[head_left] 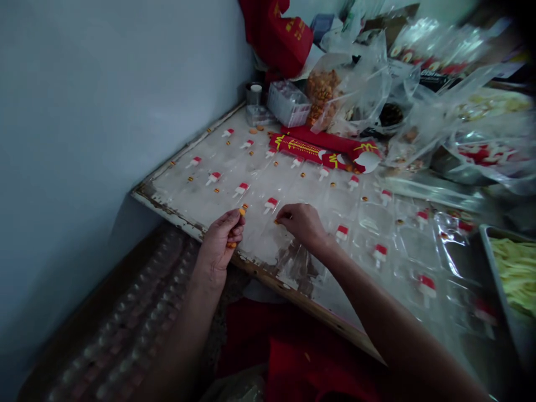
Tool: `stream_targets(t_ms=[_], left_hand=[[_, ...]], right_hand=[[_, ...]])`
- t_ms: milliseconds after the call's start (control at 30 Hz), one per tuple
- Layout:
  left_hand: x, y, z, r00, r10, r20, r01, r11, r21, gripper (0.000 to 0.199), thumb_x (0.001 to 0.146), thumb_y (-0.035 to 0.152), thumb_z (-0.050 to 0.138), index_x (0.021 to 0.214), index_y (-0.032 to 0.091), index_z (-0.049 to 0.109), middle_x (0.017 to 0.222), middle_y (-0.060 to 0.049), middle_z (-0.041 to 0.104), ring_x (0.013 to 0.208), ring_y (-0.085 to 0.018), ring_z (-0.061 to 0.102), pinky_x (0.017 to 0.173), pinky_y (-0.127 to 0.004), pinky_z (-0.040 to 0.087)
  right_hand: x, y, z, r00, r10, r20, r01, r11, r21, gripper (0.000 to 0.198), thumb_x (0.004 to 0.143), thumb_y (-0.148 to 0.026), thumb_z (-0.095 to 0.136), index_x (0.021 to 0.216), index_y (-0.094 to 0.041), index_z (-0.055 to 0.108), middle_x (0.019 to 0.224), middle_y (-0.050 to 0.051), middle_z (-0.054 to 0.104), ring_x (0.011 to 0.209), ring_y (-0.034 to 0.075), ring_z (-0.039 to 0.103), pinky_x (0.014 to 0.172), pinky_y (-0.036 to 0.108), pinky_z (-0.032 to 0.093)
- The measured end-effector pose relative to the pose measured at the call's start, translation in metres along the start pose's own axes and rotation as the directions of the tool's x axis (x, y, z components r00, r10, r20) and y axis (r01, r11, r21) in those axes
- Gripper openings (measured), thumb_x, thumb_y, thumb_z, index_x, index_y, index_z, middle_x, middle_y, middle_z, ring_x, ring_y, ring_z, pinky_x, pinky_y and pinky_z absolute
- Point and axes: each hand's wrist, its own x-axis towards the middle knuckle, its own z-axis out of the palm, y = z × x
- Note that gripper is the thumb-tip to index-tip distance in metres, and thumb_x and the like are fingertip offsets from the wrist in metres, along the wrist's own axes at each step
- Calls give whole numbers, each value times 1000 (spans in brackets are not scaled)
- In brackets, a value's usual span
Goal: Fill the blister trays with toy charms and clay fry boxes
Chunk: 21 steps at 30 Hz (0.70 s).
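Observation:
My left hand (pixel 224 234) is closed around several small orange pieces (pixel 242 212) near the front edge of the table (pixel 259 267). One piece shows at the thumb tip, another below the curled fingers. To its right, my right hand (pixel 304 223) pinches a tiny orange-brown piece (pixel 276 221) just above the clear plastic moulded trays (pixel 253 231). Close behind it lies a red-and-white popsicle-shaped piece (pixel 271 205). A small burger-like piece (pixel 216 191) rests in the tray farther left. Rows of such pieces spread across the tabletop.
Red printed strips (pixel 307 151) lie across the back. Behind them stand a bag of orange-brown pieces (pixel 322 92), a clear box (pixel 288 103) and other plastic bags. A metal tray (pixel 498 279) with pale yellow strips is at right; a wall (pixel 125 72) borders the left.

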Motion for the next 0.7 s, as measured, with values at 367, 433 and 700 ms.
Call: stream_targets(t_ms=[367,433,700], left_hand=[[-13,-27,39,1000,11,-8,-10,994,110,38,62,34,92,83,10,72,68,1,59,50,0,41,39,-9,23],[-15,-32,42,1000,-7,-21,10,991,135,40,59,35,94,81,10,71,66,1,58,49,-1,41,39,-10,23],[-16,-55,87,961,-195,199,154,967,202,41,61,36,94,76,10,67,65,2,55,50,-1,39,39,-12,22]], right_hand=[[-43,-7,0,974,-227,-14,221,959,-175,28,95,-11,53,115,-15,72,106,13,71,94,25,66,83,35,47],[-45,-3,-7,989,-86,-121,103,985,141,28,95,-20,57,117,-17,74,100,10,75,86,21,68,79,31,49],[-65,21,-44,995,-35,-91,93,633,769,26,87,-37,66,99,-19,81,76,2,74,61,12,64,58,24,50]])
